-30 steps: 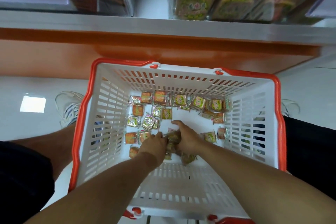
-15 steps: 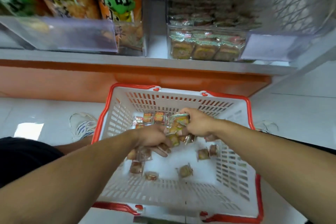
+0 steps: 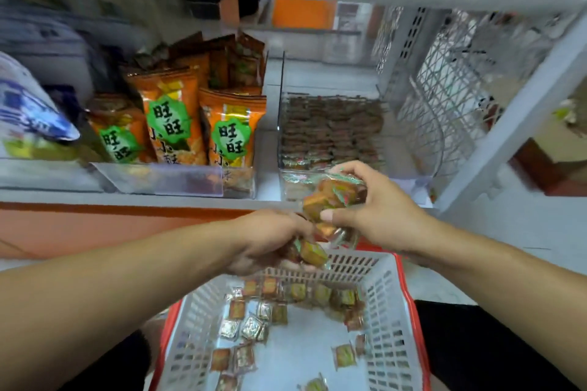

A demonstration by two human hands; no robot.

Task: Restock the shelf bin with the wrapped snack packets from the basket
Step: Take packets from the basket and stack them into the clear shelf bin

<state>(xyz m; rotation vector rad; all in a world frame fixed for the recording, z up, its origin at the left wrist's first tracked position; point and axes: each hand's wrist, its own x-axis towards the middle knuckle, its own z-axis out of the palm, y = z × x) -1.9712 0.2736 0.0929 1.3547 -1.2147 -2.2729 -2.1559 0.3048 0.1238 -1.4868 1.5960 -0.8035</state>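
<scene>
Both hands were loaded and up at shelf height. Right hand (image 3: pixel 378 206) gripped a bunch of snack packets (image 3: pixel 333 197), thumb clamped across the front, held just at the front lip of the clear shelf bin (image 3: pixel 330 133). Left hand (image 3: pixel 270 238) sat lower, above the basket's far rim, its fingers curled round a few more packets; blur made the count unreadable, probably two or three.

The bin already held rows of the same packets, with space at the front. Plenty more lay loose on the floor of the white basket (image 3: pixel 394 320) with the red rim. Orange snack bags (image 3: pixel 178 130) stood in the next bin to the left.

Handling call: the packets looked light, small and squarish, in glossy crinkly film, so likely slippery and prone to squirting out of a loose handful. Contents probably brittle, so no hard squeeze. Best taken as a cupped stack with the thumb on top, or singly by a crimped edge.
</scene>
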